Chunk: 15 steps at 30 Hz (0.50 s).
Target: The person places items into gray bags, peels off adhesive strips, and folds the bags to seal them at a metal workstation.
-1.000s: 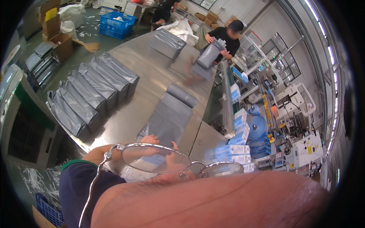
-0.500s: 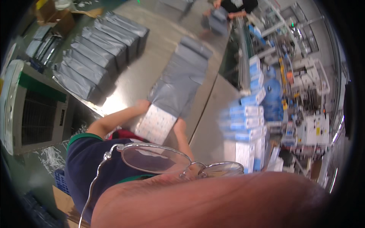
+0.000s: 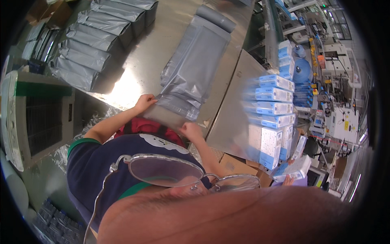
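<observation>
A grey plastic mailing bag lies lengthwise on the metal table in front of me, its near end wrinkled and gathered. My left hand pinches the bag's near left corner between thumb and fingers. At the near right corner, my right hand is closed, its fingertips at the edge of the thin near flap. The white patterned box is no longer visible; whether it sits inside the bag cannot be made out. Beyond the bag's far end lies a rolled grey plastic piece.
Filled grey bags stand in a row at the left. Blue-and-white boxes are stacked on the right of the metal table. Lower right, another person's hand holds a similar box. A grey-green machine stands left.
The white patterned box has gone from sight, and the bag's near end now lies between my hands. Another person's hand with a box has appeared lower right.
</observation>
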Motion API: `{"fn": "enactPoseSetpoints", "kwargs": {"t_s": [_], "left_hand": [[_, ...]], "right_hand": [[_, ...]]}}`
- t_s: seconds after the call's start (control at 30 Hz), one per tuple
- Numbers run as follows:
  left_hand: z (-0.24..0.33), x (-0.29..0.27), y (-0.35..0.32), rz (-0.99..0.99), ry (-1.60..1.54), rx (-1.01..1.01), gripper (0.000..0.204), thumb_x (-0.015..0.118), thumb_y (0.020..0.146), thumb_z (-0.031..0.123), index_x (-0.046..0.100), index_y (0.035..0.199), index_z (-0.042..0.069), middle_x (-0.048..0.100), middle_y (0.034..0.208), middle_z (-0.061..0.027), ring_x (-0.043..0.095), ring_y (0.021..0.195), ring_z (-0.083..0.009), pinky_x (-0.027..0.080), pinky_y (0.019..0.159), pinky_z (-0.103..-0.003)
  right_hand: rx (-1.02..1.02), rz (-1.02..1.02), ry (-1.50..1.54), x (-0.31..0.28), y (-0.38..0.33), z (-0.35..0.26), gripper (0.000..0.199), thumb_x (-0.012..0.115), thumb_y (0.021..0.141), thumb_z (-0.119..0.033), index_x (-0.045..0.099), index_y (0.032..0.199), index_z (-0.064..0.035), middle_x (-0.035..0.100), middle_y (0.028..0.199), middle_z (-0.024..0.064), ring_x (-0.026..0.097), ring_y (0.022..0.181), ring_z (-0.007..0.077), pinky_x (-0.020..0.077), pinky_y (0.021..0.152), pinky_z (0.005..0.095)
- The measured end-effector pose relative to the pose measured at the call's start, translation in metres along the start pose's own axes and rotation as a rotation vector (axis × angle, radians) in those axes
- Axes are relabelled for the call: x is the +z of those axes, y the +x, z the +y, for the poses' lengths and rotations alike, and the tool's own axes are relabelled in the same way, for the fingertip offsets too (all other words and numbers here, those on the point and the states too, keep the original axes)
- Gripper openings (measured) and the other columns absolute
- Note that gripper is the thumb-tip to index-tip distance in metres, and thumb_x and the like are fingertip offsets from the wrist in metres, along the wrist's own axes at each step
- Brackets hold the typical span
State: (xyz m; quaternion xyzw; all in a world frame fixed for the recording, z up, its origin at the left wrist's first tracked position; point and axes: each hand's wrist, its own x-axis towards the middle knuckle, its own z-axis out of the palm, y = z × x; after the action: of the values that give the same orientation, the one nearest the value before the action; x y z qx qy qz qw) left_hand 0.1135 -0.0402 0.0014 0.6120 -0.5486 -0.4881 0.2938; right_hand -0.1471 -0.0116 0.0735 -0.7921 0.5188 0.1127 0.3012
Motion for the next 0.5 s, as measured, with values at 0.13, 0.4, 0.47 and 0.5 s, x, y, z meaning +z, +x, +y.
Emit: {"fn": "enactPoseSetpoints", "kwargs": {"t_s": [0.13, 0.4, 0.47, 0.5], "left_hand": [[-0.007, 0.003, -0.01, -0.089, -0.28, 0.001, 0.01, 0.052, 0.075, 0.008, 0.053, 0.07, 0.0, 0.053, 0.057, -0.003, 0.047, 0.053, -0.0077, 0.038, 0.05, -0.021], [0.012, 0.002, -0.005, -0.201, -0.549, -0.092, 0.011, 0.049, 0.077, 0.007, 0.054, 0.071, -0.001, 0.055, 0.064, -0.003, 0.049, 0.058, -0.0077, 0.04, 0.057, -0.02], [0.003, 0.001, -0.009, -0.235, -0.57, -0.129, 0.012, 0.049, 0.078, 0.008, 0.054, 0.071, -0.001, 0.055, 0.064, -0.0029, 0.049, 0.058, -0.0075, 0.04, 0.057, -0.02], [-0.006, 0.001, -0.009, -0.26, -0.535, -0.117, 0.009, 0.048, 0.076, 0.006, 0.054, 0.075, -0.001, 0.055, 0.069, -0.0047, 0.05, 0.062, -0.0103, 0.041, 0.059, -0.021]], "right_hand": [[-0.107, 0.525, 0.631, 0.001, 0.041, -0.039, 0.018, 0.063, 0.066, -0.017, 0.056, 0.074, -0.0038, 0.047, 0.057, 0.0048, 0.044, 0.05, 0.0129, 0.0361, 0.047, 0.0235], [-0.169, 0.73, 0.915, 0.035, 0.106, -0.056, 0.011, 0.06, 0.069, -0.01, 0.054, 0.07, -0.0014, 0.046, 0.056, 0.0011, 0.038, 0.05, 0.0063, 0.0331, 0.046, 0.0205], [-0.007, 0.827, 0.994, 0.047, 0.066, -0.023, 0.012, 0.058, 0.072, -0.011, 0.052, 0.067, -0.0018, 0.047, 0.057, 0.0007, 0.038, 0.051, 0.0051, 0.0325, 0.046, 0.02], [0.092, 0.785, 0.926, 0.053, 0.033, -0.002, 0.014, 0.056, 0.073, -0.012, 0.051, 0.066, -0.002, 0.047, 0.056, 0.0013, 0.039, 0.052, 0.0073, 0.0334, 0.047, 0.0215]]}}
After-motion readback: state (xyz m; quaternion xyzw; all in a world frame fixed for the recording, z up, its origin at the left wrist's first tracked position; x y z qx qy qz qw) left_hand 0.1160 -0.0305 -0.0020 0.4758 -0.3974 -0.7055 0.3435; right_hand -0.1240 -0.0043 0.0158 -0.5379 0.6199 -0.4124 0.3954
